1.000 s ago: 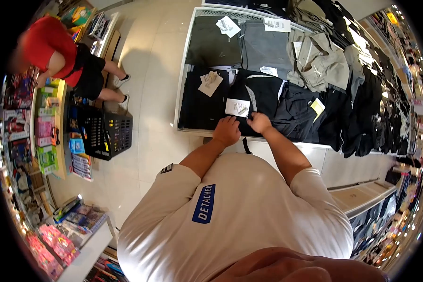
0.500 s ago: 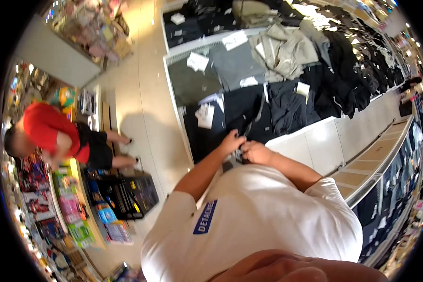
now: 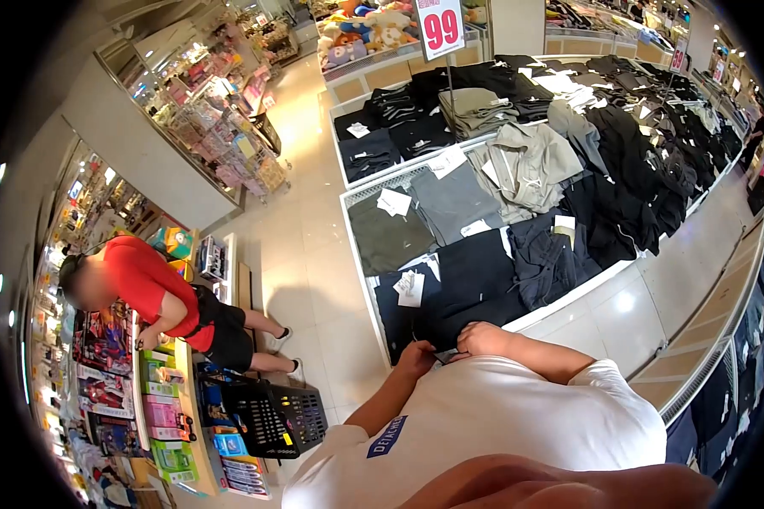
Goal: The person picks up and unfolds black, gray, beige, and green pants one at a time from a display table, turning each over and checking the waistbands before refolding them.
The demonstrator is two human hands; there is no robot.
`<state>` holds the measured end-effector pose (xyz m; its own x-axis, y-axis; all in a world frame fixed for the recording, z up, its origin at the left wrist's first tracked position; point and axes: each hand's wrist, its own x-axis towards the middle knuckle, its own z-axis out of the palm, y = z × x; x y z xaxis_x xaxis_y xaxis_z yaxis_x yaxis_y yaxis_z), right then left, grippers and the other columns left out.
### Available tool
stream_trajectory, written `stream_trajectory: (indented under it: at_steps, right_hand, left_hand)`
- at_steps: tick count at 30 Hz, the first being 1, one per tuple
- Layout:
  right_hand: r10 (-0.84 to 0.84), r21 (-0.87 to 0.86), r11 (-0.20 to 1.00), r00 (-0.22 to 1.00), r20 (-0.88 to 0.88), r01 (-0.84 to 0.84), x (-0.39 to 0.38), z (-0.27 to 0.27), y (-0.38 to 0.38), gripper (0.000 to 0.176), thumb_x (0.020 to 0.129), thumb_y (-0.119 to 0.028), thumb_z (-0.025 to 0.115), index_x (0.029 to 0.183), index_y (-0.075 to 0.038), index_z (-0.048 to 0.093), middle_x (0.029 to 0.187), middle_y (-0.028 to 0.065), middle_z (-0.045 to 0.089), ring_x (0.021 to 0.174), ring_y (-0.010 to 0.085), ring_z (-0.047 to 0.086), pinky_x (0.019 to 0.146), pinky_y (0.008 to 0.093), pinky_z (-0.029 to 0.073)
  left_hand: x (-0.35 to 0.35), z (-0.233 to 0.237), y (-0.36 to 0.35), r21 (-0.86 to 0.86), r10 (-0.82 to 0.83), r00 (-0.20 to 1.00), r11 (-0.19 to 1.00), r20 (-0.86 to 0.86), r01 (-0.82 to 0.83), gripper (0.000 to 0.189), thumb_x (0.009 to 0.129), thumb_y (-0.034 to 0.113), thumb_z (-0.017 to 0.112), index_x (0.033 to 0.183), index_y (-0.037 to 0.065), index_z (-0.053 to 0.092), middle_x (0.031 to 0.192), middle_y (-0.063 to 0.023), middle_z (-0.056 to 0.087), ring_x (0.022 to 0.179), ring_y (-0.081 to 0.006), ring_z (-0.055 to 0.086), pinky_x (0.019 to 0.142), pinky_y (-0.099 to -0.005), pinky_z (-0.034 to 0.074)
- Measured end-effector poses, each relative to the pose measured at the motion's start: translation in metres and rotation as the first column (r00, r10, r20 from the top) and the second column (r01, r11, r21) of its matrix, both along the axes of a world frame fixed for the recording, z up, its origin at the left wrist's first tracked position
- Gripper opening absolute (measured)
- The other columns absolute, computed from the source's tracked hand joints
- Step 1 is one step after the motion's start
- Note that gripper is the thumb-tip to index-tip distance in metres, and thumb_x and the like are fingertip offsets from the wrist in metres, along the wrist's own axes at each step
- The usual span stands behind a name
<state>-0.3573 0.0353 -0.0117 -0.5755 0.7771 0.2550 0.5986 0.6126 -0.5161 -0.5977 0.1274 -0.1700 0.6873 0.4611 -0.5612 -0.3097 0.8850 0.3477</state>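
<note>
Folded black cloth garment, lengthwise near-far, far of left hand and closer right hand; both curled, grasp unclear.

Glossy pale floor tiles catch bright reflections near a plain greyish wall.

"How's the light on your feed?"
"Bright; I get white glare on the floor and a soft shadow beside the display table."
"Sharpness?"
"My centre's fairly clear; edges bow into black corners."
</note>
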Motion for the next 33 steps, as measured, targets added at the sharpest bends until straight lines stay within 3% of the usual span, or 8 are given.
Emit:
stream_trajectory:
  at_steps: [3, 7, 15, 18, 22, 26, 29, 33]
  right_hand:
    - [-0.017, 0.080, 0.997, 1.000, -0.014, 0.018, 0.002, 0.037, 0.003, 0.037, 0.085, -0.031, 0.074, 0.060, -0.005, 0.063, 0.070, 0.0103, 0.065, 0.072, 0.0314, 0.064, 0.073, 0.0421, 0.051]
    - [0.037, 0.208, 0.978, 0.993, -0.116, -0.012, 0.009, 0.081, 0.007, 0.034, 0.085, -0.027, 0.073, 0.060, -0.005, 0.064, 0.070, 0.0098, 0.064, 0.072, 0.0306, 0.063, 0.071, 0.0421, 0.052]
    - [-0.025, 0.115, 0.993, 0.999, -0.025, 0.027, 0.054, 0.072, -0.012, 0.035, 0.089, -0.032, 0.068, 0.065, -0.006, 0.068, 0.072, 0.0099, 0.066, 0.073, 0.0293, 0.065, 0.067, 0.0431, 0.052]
    - [-0.134, -0.051, 0.988, 0.976, 0.169, 0.145, 0.083, 0.062, -0.023, 0.041, 0.093, -0.038, 0.061, 0.069, -0.006, 0.071, 0.075, 0.0115, 0.067, 0.076, 0.0313, 0.066, 0.069, 0.0441, 0.053]
    - [-0.108, -0.197, 0.964, 0.937, 0.333, 0.181, 0.125, 0.039, -0.037, 0.046, 0.097, -0.041, 0.052, 0.075, -0.007, 0.074, 0.076, 0.0127, 0.069, 0.080, 0.0330, 0.068, 0.073, 0.0451, 0.054]
    - [-0.155, -0.216, 0.948, 0.932, 0.328, 0.234, 0.164, 0.016, -0.058, 0.042, 0.096, -0.040, 0.055, 0.079, -0.007, 0.075, 0.082, 0.0139, 0.070, 0.083, 0.0335, 0.068, 0.075, 0.0456, 0.054]
    - [-0.174, -0.206, 0.949, 0.940, 0.294, 0.240, 0.188, -0.001, -0.076, 0.036, 0.094, -0.038, 0.059, 0.082, -0.007, 0.076, 0.088, 0.0137, 0.071, 0.086, 0.0334, 0.069, 0.077, 0.0453, 0.054]
    - [-0.179, -0.192, 0.953, 0.946, 0.269, 0.235, 0.208, -0.010, -0.090, 0.029, 0.090, -0.032, 0.062, 0.084, -0.008, 0.076, 0.093, 0.0132, 0.071, 0.089, 0.0326, 0.069, 0.079, 0.0443, 0.055]
  left_hand:
    - [-0.003, 0.029, 0.003, -0.002, 0.022, 0.986, 1.000, 0.167, -0.022, 0.050, 0.074, 0.000, 0.058, 0.124, 0.002, 0.059, 0.128, -0.0143, 0.062, 0.120, -0.0353, 0.057, 0.110, -0.0506, 0.040]
    - [0.022, 0.185, -0.008, 0.040, 0.028, 0.963, 0.998, 0.266, -0.040, 0.045, 0.089, 0.016, 0.056, 0.132, 0.005, 0.055, 0.132, -0.0144, 0.062, 0.126, -0.0351, 0.055, 0.111, -0.0550, 0.038]
    - [0.045, 0.073, -0.005, 0.085, -0.068, 0.957, 0.992, -0.282, 0.096, 0.043, 0.093, 0.027, 0.062, 0.128, 0.002, 0.057, 0.119, -0.0132, 0.068, 0.109, -0.0302, 0.066, 0.099, -0.0496, 0.050]
    - [0.066, 0.060, -0.021, 0.211, 0.067, 0.811, 0.975, -0.581, 0.071, 0.042, 0.088, 0.025, 0.066, 0.116, -0.005, 0.063, 0.106, -0.0155, 0.069, 0.090, -0.0289, 0.069, 0.084, -0.0441, 0.058]
    - [0.097, 0.039, -0.044, 0.417, 0.150, 0.527, 0.798, -0.836, 0.435, 0.043, 0.080, 0.025, 0.069, 0.096, -0.014, 0.068, 0.093, -0.0199, 0.069, 0.076, -0.0255, 0.066, 0.065, -0.0368, 0.054]
    - [0.134, 0.030, -0.071, 0.603, 0.397, 0.574, 0.766, -0.716, 0.223, 0.036, 0.079, 0.020, 0.070, 0.091, -0.013, 0.068, 0.080, -0.0175, 0.068, 0.059, -0.0226, 0.060, 0.053, -0.0372, 0.047]
    - [0.149, 0.043, -0.080, 0.261, 0.406, 0.728, 0.914, -0.552, -0.311, 0.010, 0.077, 0.005, 0.069, 0.072, 0.002, 0.061, 0.063, -0.0060, 0.055, 0.044, -0.0167, 0.045, 0.042, -0.0340, 0.036]
    - [0.144, 0.038, -0.095, 0.059, 0.494, 0.840, 0.867, -0.225, -0.494, 0.015, 0.079, 0.006, 0.067, 0.093, 0.004, 0.062, 0.085, -0.0069, 0.067, 0.072, -0.0207, 0.063, 0.063, -0.0310, 0.050]
